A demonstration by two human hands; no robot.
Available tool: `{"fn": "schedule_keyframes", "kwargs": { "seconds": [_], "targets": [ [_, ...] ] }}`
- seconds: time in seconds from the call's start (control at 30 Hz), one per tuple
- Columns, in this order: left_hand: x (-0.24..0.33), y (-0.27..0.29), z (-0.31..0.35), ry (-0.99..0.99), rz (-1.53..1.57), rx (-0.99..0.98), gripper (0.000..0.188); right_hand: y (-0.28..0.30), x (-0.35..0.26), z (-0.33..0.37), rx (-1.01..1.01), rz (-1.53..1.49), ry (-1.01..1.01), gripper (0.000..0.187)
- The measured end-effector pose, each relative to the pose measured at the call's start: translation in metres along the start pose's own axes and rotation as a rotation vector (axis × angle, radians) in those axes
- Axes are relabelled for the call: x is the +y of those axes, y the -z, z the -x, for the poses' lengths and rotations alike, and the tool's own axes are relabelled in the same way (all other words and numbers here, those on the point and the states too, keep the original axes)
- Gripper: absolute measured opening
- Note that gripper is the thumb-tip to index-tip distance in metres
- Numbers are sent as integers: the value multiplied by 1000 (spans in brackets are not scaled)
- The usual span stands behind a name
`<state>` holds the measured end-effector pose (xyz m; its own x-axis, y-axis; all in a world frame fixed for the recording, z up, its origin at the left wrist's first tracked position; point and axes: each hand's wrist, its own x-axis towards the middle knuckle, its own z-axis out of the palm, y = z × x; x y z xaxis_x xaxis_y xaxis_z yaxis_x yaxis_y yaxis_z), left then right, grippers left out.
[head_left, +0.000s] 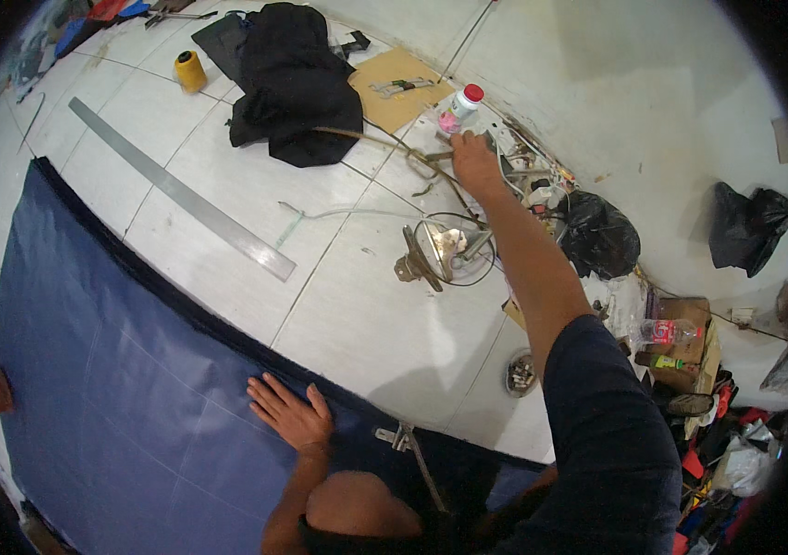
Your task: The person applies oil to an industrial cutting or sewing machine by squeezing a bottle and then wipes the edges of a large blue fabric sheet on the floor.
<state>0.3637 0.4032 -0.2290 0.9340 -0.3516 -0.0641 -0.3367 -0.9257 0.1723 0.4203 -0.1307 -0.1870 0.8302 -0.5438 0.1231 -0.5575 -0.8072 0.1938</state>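
Observation:
My left hand (294,413) lies flat with fingers spread on a large blue sheet (135,370), near its black edge strip (158,287). My right arm stretches far forward. At its end my right hand (477,165) is closed among a clutter of tools and small parts by the wall. Its fingers curl down beside a white bottle with a red cap (460,108); what they grip is hidden. On the sheet's edge, right of my left hand, lies a small metal tool with a long thin arm (400,437). My bent knee (357,504) rests close to my left wrist.
A long metal ruler (181,190) lies on the white tiles (357,305). Farther off are a yellow thread cone (190,71), black cloth (297,92) and wrenches (401,87) on cardboard. A metal device with a cable (440,250), a black bag (600,234) and a dish (521,373) stand right.

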Motion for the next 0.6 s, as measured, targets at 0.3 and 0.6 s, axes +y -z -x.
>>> {"fn": "schedule_keyframes", "kwargs": {
  "seconds": [0.3,0.6],
  "targets": [
    [4,1,-1,15,-2,0,79,34,105,0,177,-332,-44,35],
    [4,-4,-1,4,-8,21,79,28,100,-24,-231,-525,38,54]
  ]
}}
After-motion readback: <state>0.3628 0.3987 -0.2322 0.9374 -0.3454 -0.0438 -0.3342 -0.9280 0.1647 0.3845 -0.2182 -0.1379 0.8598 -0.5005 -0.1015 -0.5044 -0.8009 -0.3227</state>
